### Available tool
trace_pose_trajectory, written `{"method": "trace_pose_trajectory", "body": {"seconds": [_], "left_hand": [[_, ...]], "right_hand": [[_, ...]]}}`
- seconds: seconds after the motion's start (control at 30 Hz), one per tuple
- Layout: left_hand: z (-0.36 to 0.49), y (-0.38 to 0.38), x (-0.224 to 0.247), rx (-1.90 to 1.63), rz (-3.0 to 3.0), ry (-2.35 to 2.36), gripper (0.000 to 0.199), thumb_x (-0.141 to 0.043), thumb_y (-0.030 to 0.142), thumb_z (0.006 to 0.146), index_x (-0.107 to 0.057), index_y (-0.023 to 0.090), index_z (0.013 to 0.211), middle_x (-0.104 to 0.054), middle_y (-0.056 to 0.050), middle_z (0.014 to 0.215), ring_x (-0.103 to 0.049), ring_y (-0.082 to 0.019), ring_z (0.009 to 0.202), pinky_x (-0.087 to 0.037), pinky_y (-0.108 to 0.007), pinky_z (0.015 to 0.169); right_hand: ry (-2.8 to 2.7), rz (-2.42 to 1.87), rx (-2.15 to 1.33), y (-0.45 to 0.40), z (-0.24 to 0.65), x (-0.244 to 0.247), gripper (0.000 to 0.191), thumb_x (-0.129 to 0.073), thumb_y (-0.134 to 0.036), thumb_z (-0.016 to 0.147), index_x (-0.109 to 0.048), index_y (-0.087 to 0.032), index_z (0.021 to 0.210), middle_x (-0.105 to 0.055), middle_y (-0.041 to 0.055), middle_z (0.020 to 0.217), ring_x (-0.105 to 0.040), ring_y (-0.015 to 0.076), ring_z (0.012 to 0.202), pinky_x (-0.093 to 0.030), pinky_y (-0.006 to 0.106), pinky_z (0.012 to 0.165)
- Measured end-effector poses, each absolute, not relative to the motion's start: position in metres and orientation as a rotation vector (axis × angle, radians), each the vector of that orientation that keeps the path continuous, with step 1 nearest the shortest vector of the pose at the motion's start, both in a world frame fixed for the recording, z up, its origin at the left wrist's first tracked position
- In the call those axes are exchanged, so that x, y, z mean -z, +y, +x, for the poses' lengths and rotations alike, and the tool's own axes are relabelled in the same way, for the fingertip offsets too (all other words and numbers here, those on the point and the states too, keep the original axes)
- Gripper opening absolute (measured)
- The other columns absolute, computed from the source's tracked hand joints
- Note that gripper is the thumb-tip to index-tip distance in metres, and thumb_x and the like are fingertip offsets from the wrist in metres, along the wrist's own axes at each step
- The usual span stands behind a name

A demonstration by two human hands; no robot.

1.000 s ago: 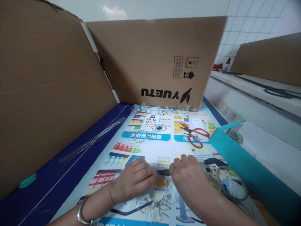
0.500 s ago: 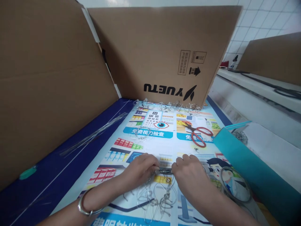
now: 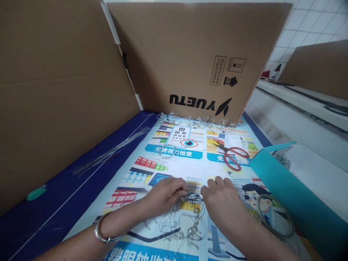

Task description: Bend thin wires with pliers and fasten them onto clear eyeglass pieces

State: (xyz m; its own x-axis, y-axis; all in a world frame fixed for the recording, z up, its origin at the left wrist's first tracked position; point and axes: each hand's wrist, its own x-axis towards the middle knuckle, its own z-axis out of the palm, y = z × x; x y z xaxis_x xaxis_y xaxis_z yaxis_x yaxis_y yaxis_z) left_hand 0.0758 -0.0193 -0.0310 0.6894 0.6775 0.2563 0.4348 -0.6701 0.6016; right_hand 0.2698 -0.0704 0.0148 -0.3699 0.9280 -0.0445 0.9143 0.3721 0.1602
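Note:
My left hand [image 3: 168, 194] and my right hand [image 3: 220, 200] meet over a printed poster mat [image 3: 174, 170], pinching a small twisted wire piece [image 3: 193, 197] between them. Its middle shows, but the fingers hide its ends. Below the hands lies a tangle of wire loops [image 3: 182, 226] with small clear beads. Red-handled scissors [image 3: 232, 156] rest on the mat beyond my right hand. A round wire coil [image 3: 274, 214] lies to the right of that hand, and a metal bangle [image 3: 104, 228] circles my left wrist.
Cardboard sheets [image 3: 195, 58] stand along the mat's far and left sides, with small wire pieces [image 3: 198, 121] along their foot. Straight wires [image 3: 111, 152] lie on a dark blue surface [image 3: 67, 188] at left. A teal bag [image 3: 296, 188] sits at right, beside a white ledge [image 3: 299, 96].
The whole view has shifted, with the mat lower and tilted a little more. My hands stay together on the wire piece, which now shows a shinier loop between them.

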Motion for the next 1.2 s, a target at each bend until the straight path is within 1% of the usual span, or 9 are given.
{"method": "trace_pose_trajectory", "body": {"seconds": [0.13,0.27,0.43,0.5,0.67,0.73,0.83,1.0,1.2], "left_hand": [[0.075,-0.02,0.031,-0.642,2.408,0.856,0.012,-0.042,0.015,0.087,-0.052,0.017,0.079,-0.058,0.0,0.073,-0.052,-0.013,0.068,-0.04,-0.023,0.061],[0.073,-0.018,0.03,-0.666,2.414,0.845,0.012,-0.042,0.014,0.086,-0.052,0.018,0.081,-0.059,-0.001,0.077,-0.052,-0.014,0.072,-0.04,-0.023,0.064],[0.071,-0.016,0.028,-0.753,2.433,0.832,0.013,-0.041,0.012,0.086,-0.052,0.017,0.081,-0.06,-0.002,0.08,-0.053,-0.014,0.072,-0.041,-0.023,0.064],[0.07,-0.015,0.029,-0.779,2.432,0.826,0.013,-0.04,0.013,0.086,-0.052,0.017,0.082,-0.06,-0.002,0.078,-0.053,-0.013,0.071,-0.041,-0.023,0.064],[0.068,-0.013,0.031,-0.809,2.42,0.785,0.013,-0.04,0.015,0.087,-0.051,0.017,0.083,-0.059,-0.002,0.078,-0.053,-0.014,0.072,-0.041,-0.024,0.064],[0.068,-0.013,0.029,-0.811,2.405,0.788,0.013,-0.039,0.015,0.088,-0.051,0.017,0.084,-0.059,-0.002,0.079,-0.053,-0.014,0.072,-0.041,-0.024,0.065],[0.069,-0.014,0.027,-0.819,2.372,0.801,0.013,-0.04,0.015,0.088,-0.052,0.018,0.085,-0.059,-0.002,0.079,-0.054,-0.014,0.073,-0.041,-0.023,0.065],[0.067,-0.014,0.027,-0.842,2.338,0.737,0.013,-0.039,0.015,0.089,-0.052,0.017,0.088,-0.059,-0.003,0.081,-0.054,-0.014,0.075,-0.042,-0.024,0.068],[0.065,-0.013,0.03,-0.855,2.325,0.642,0.014,-0.038,0.014,0.089,-0.052,0.017,0.089,-0.057,-0.004,0.082,-0.052,-0.014,0.076,-0.041,-0.025,0.068]], "right_hand": [[2.459,1.789,-0.255,-0.067,0.274,-0.014,0.007,-0.059,-0.023,0.076,-0.061,-0.02,0.083,-0.054,0.0089,0.081,-0.049,0.0265,0.083,-0.032,0.036,0.065],[2.423,1.858,-0.248,-0.061,0.281,-0.019,0.026,-0.058,-0.043,0.077,-0.06,-0.023,0.093,-0.054,0.0087,0.085,-0.051,0.0259,0.084,-0.035,0.033,0.065],[2.454,1.959,-0.029,-0.051,0.292,-0.023,0.037,-0.043,-0.046,0.085,-0.052,-0.025,0.114,-0.059,0.0078,0.084,-0.056,0.023,0.08,-0.039,0.03,0.063],[2.517,2.078,0.333,-0.045,0.296,-0.023,0.037,-0.038,-0.046,0.087,-0.053,-0.022,0.111,-0.061,0.0071,0.084,-0.058,0.0208,0.08,-0.042,0.029,0.065],[2.154,2.407,1.99,-0.037,0.299,-0.023,0.043,-0.033,-0.056,0.085,-0.05,-0.017,0.083,-0.062,0.0061,0.08,-0.062,0.017,0.071,-0.048,0.028,0.06],[1.961,2.446,2.371,-0.036,0.299,-0.023,0.044,-0.036,-0.058,0.083,-0.05,-0.016,0.082,-0.061,0.0066,0.08,-0.062,0.0177,0.071,-0.05,0.03,0.061],[1.817,2.416,2.649,-0.035,0.302,-0.022,0.044,-0.041,-0.057,0.081,-0.052,-0.016,0.091,-0.059,0.0066,0.083,-0.061,0.018,0.073,-0.05,0.032,0.063],[1.825,2.257,2.59,-0.036,0.308,-0.021,0.046,-0.045,-0.055,0.08,-0.055,-0.016,0.102,-0.055,0.0052,0.081,-0.057,0.0156,0.067,-0.048,0.029,0.055],[2.326,2.033,1.765,-0.042,0.308,-0.033,0.027,-0.046,-0.038,0.082,-0.06,-0.015,0.082,-0.052,-0.0003,0.064,-0.05,0.0121,0.062,-0.038,0.022,0.055]]}}
